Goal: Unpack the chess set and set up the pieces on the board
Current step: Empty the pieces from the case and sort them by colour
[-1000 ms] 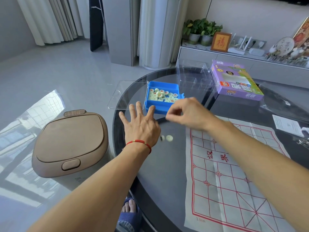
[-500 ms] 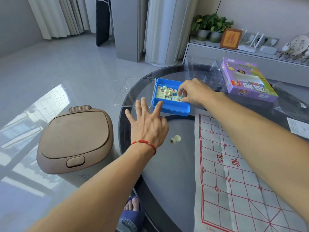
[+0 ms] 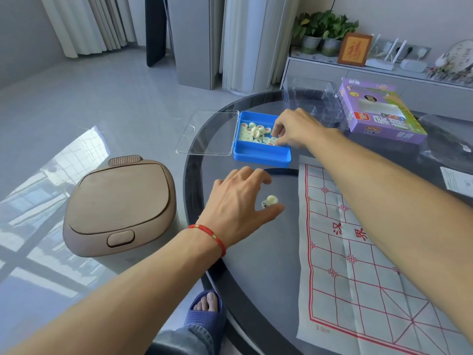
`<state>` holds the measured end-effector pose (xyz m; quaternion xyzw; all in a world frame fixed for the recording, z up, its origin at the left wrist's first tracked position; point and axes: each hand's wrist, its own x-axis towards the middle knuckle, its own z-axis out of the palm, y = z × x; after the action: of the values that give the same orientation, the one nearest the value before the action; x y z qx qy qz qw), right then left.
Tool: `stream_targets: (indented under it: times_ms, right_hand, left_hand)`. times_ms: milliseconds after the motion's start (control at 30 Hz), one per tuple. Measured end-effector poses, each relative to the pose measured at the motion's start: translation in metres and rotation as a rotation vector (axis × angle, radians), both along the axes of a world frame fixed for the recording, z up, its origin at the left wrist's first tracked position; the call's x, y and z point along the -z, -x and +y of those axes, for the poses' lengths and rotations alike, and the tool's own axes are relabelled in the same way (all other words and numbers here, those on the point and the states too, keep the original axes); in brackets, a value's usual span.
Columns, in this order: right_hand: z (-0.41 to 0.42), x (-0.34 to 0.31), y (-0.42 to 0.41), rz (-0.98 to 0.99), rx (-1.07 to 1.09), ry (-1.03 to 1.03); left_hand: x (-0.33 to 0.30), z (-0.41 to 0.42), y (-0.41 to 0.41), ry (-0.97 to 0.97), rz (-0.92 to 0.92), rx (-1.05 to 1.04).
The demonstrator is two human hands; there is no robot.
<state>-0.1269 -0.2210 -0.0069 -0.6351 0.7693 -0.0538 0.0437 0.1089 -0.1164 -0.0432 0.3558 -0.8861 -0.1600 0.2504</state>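
A blue box (image 3: 261,155) on the round glass table (image 3: 256,265) holds several pale round chess pieces (image 3: 256,133) with red or dark characters. Its clear lid (image 3: 208,133) lies open to the left. My right hand (image 3: 294,128) reaches into the box, fingertips pinched on pieces at its right side. My left hand (image 3: 240,203) rests on the glass in front of the box, fingers curved over two loose pieces (image 3: 269,201) by its thumb. The paper board (image 3: 371,257) with red grid lines lies to the right.
A purple game carton (image 3: 378,111) and clear plastic packaging (image 3: 311,98) sit behind the box. A paper slip (image 3: 458,178) lies at the right edge. A tan lidded bin (image 3: 117,203) stands on the floor left of the table. My slippered foot (image 3: 206,311) shows below.
My right hand went from above the table in front of the box into it. My left hand, flat and spread before, turned and curled around the two loose pieces.
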Motion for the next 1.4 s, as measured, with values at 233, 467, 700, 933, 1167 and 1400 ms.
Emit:
stream_targets:
  times_ms: [233,467,700,933,1167,1400]
  right_hand:
    - [-0.001,-0.009,-0.004,-0.059,0.028,0.010]
    - [0.062,-0.054,-0.021,-0.124,-0.105,0.097]
    - [0.128,-0.023,-0.047,-0.027,-0.197,-0.193]
    - [0.121,-0.025,-0.045,-0.187,-0.141,-0.091]
    - [0.043,-0.012,-0.024,-0.058,0.057,0.204]
    - [0.010,0.011,-0.021,0.196,0.109,0.121]
  left_hand:
    - [0.002,0.002,-0.004,0.025,-0.018,0.009]
    - [0.003,0.004,0.000,0.057,-0.007,-0.016]
    - [0.008,-0.005,-0.004,0.007,0.134,-0.056]
    - [0.015,-0.005,0.000,0.057,0.226,-0.049]
    - [0.017,-0.006,-0.002,0.011,0.217,-0.127]
    - [0.013,-0.011,-0.003,-0.062,0.251,-0.171]
